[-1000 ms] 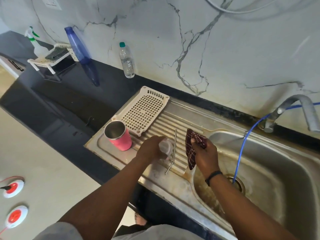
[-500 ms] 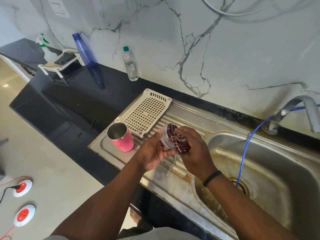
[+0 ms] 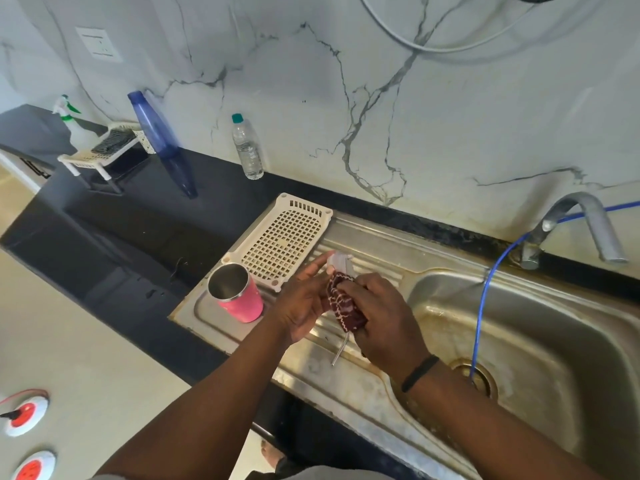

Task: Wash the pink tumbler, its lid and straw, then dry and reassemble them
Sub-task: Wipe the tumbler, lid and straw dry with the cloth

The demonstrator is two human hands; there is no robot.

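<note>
Drying the lid with the cloth

Wiping works best if the right hand [image 3: 384, 320], fingers curled round the maroon cloth [image 3: 343, 304], presses it into every groove while the left hand [image 3: 303, 301] pinches the clear lid [image 3: 341, 263] and turns it. Just below the hands the straw [image 3: 341, 348] lies on the drainboard. Beyond the left hand, the pink tumbler [image 3: 239, 294] stands upright, awaiting reassembly.

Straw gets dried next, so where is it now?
Head view: the straw lies on the ribbed drainboard, mostly hidden below the hands, right of the pink tumbler.
</note>
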